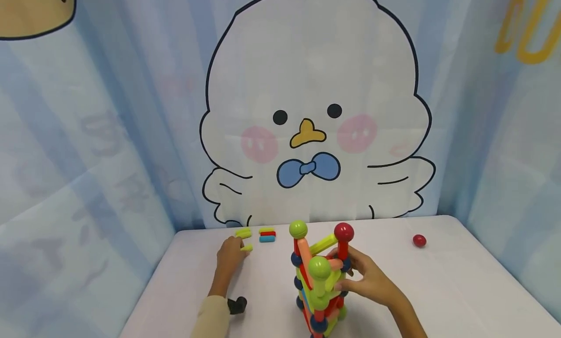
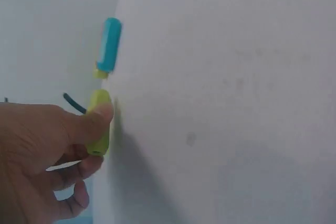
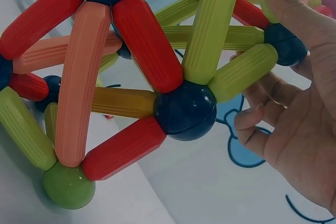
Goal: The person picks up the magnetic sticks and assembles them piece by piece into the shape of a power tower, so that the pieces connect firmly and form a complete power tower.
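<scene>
My left hand (image 1: 230, 255) pinches a yellow-green magnetic rod (image 2: 100, 98) between thumb and fingers, near the back left of the white table. To the right stands a tall tower (image 1: 320, 268) of magnetic rods and balls, red, orange, yellow-green and dark blue. My right hand (image 1: 372, 279) grips the upper part of this tower from its right side, thumb in front and fingers partly hidden behind. Up close in the right wrist view, a dark blue ball (image 3: 185, 111) joins red and yellow-green rods. A large red ball (image 1: 344, 232) and green balls top the posts.
Beyond my left hand lie loose yellow-green rods (image 1: 243, 231), with a blue rod (image 1: 267, 239) and a red rod (image 1: 269, 234) beside them. A red ball (image 1: 419, 240) sits at the back right. A patterned curtain (image 1: 307, 201) hangs behind the table (image 1: 456, 279).
</scene>
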Demonstrator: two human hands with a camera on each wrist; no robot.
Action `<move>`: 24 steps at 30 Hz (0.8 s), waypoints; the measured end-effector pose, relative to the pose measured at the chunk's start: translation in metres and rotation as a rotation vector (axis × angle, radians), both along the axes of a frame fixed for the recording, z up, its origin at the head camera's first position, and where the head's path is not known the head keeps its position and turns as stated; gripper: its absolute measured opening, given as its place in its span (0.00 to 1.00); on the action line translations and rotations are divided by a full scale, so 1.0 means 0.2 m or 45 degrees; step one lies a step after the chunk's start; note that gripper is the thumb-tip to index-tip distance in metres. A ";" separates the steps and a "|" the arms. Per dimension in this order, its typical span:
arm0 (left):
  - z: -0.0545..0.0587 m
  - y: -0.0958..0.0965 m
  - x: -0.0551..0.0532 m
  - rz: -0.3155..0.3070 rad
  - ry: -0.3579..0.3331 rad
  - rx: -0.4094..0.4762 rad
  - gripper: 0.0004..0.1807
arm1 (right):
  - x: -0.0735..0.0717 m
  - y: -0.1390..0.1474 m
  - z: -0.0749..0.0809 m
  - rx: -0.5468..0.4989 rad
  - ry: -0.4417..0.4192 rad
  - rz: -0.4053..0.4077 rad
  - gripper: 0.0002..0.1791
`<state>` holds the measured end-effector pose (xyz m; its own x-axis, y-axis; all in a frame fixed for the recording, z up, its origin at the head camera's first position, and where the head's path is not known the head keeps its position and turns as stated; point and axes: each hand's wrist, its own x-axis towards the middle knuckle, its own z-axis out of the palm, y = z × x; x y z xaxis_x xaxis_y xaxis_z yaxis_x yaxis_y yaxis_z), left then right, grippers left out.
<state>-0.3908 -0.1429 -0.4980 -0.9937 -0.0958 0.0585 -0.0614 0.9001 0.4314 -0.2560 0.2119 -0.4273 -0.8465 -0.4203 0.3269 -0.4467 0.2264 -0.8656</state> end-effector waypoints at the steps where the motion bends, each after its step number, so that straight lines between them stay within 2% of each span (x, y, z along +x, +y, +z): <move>1: 0.03 0.00 0.02 -0.017 0.016 0.052 0.11 | 0.00 -0.01 0.00 -0.001 -0.005 0.004 0.27; 3: 0.10 0.00 0.06 -0.071 0.052 0.230 0.12 | 0.00 -0.02 0.00 0.003 -0.016 0.009 0.27; 5: 0.20 0.03 0.11 -0.168 0.091 0.501 0.14 | 0.00 -0.03 0.00 0.010 -0.022 0.013 0.27; 7: 0.33 0.07 0.18 -0.289 0.114 0.764 0.15 | 0.00 -0.03 0.00 0.020 -0.028 0.016 0.27; 10: 0.54 0.18 0.29 -0.447 0.140 1.095 0.17 | 0.01 -0.02 0.00 0.038 -0.018 0.012 0.27; 13: 0.71 0.30 0.40 -0.627 0.225 1.308 0.17 | 0.01 -0.01 0.01 0.033 0.001 0.001 0.26; 15: 0.79 0.38 0.45 -0.743 0.282 1.398 0.17 | 0.01 0.00 0.01 0.029 0.010 -0.003 0.26; 18: 0.85 0.47 0.51 -0.876 0.373 1.386 0.15 | 0.01 -0.01 0.01 0.025 0.013 0.012 0.26; 21: 0.84 0.53 0.53 -0.937 0.403 1.309 0.14 | 0.02 -0.02 0.01 0.040 -0.010 0.018 0.27; 24: 0.82 0.55 0.55 -0.963 0.382 1.285 0.17 | 0.03 -0.03 0.01 0.052 -0.035 0.018 0.28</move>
